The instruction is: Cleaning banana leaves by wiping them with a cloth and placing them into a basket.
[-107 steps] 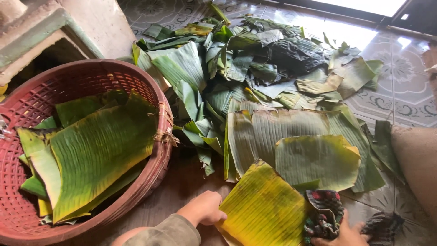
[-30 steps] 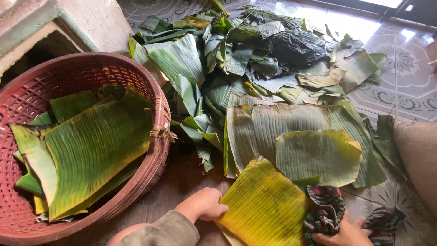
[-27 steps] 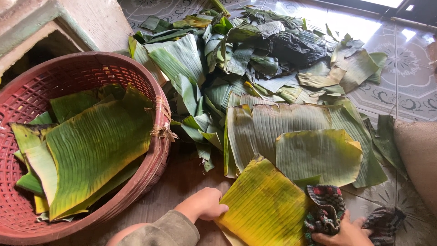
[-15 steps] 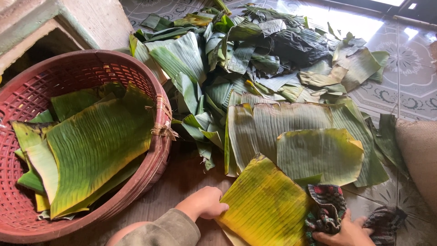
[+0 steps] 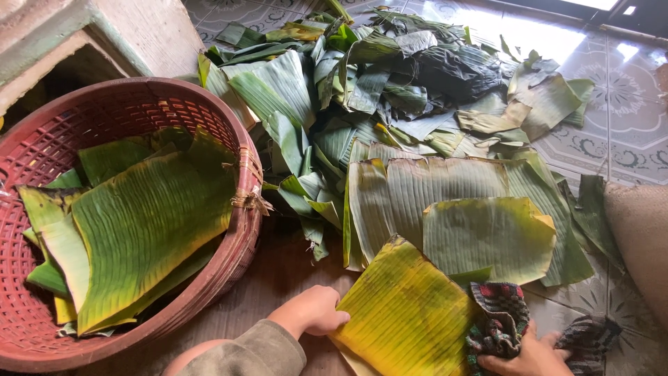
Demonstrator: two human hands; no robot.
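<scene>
At the far left sits the red plastic basket (image 5: 42,146), round and woven in a lattice, its rim patched with a tie of dried fibre (image 5: 247,198) on the side nearest the pile. Inside it lie several banana leaf pieces (image 5: 149,216), green with yellowed edges, the largest one draped across the others and leaning up against the rim. Behind the basket stands a pale concrete block (image 5: 132,28).

Just in front of me, my left hand (image 5: 316,311) rests with the fingers curled loosely down, pressing the left edge of the yellow leaf (image 5: 407,313) against the floor. This leaf is squarish, bright yellow with green streaks, and it lies flat at the bottom middle of the view, its far corner overlapping the stack behind it.

That stack is a few flat-cut leaves (image 5: 452,202), laid one on another, dull green with browned edges. Beyond them spreads a loose heap of leaf scraps (image 5: 390,83), dark and light green, tumbled over the patterned floor tiles (image 5: 626,118).

On the right edge of the yellow leaf, my right hand (image 5: 532,355) grips a patterned cloth (image 5: 497,324), bunched up, dark with red and green, touching the leaf's surface. Farther right is a tan sack (image 5: 643,237), only partly in view.
</scene>
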